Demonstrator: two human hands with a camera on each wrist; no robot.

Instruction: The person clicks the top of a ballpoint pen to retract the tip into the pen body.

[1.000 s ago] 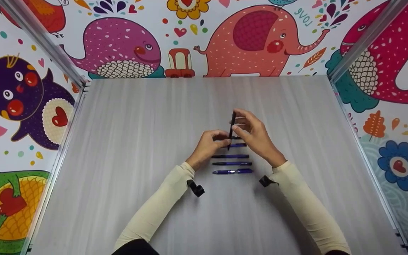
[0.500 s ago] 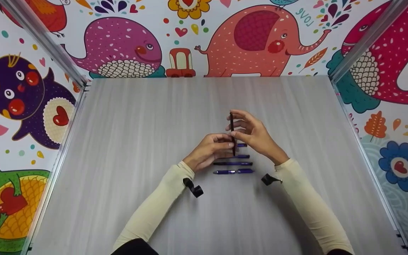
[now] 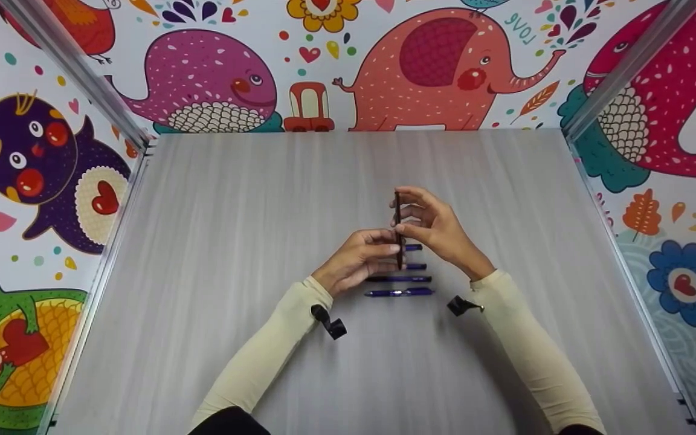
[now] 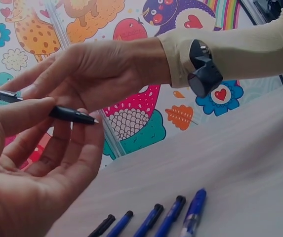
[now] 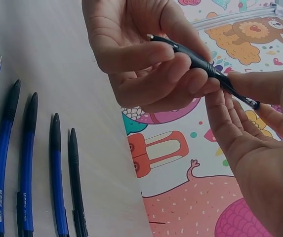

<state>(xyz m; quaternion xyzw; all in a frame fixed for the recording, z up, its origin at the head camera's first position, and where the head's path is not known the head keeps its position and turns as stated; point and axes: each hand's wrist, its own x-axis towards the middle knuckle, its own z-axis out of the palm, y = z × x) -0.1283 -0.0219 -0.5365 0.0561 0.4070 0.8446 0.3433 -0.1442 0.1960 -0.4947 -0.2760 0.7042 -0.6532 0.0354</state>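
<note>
Both hands hold one black pen above the table, lengthwise away from the body in the head view. My left hand pinches its near part, close to the bare writing tip seen in the left wrist view. With thumb and fingers, my right hand holds the far, clip end. Under the hands lies a row of several pens; the nearest is a blue pen. A black pen ends the row in the right wrist view. In the head view my left hand partly covers the farther ones.
The grey wood-grain table is bounded by metal frame posts and walls printed with cartoon animals. A black wrist camera sticks out from the left sleeve, another black camera from the right.
The black pen has turned from a slight tilt to nearly straight and shifted a little toward the body. My left hand has moved slightly nearer too, covering more of the row.
</note>
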